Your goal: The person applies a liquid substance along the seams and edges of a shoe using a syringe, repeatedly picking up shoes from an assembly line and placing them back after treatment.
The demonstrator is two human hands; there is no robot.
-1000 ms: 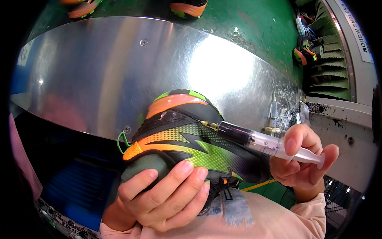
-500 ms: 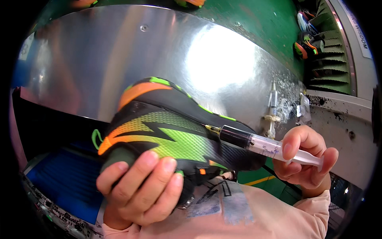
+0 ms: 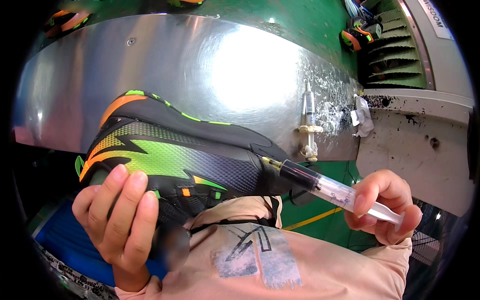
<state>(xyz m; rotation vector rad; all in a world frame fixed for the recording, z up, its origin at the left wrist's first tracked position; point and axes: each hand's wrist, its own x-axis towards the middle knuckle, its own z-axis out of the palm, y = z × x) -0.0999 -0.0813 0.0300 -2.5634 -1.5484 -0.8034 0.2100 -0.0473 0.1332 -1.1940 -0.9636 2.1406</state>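
A black sneaker [image 3: 170,150] with green, orange and purple patterning lies on its side, sole edge toward the far side. My left hand [image 3: 117,215] is closed around its ankle opening, fingers over the near upper; the thumb is hidden. In my right hand [image 3: 382,207] is a clear syringe [image 3: 325,190] with dark fluid in the barrel and a yellow-hubbed needle tip. Its tip meets the seam between sole and upper near the toe. My fingers grip the barrel's rear end while the thumb rests at the plunger's end.
Behind the shoe stretches a shiny metal worktop [image 3: 165,60]. A second syringe [image 3: 310,120] lies on it at right, beside a crumpled white wipe [image 3: 362,117]. Other shoes sit on the green surface [image 3: 280,22] beyond, one [image 3: 357,37] near green flaps [image 3: 397,60].
The shoe has shifted left in view with my left hand. Relative to the shoe, the syringe tip has moved along the sole seam from the middle toward the toe.
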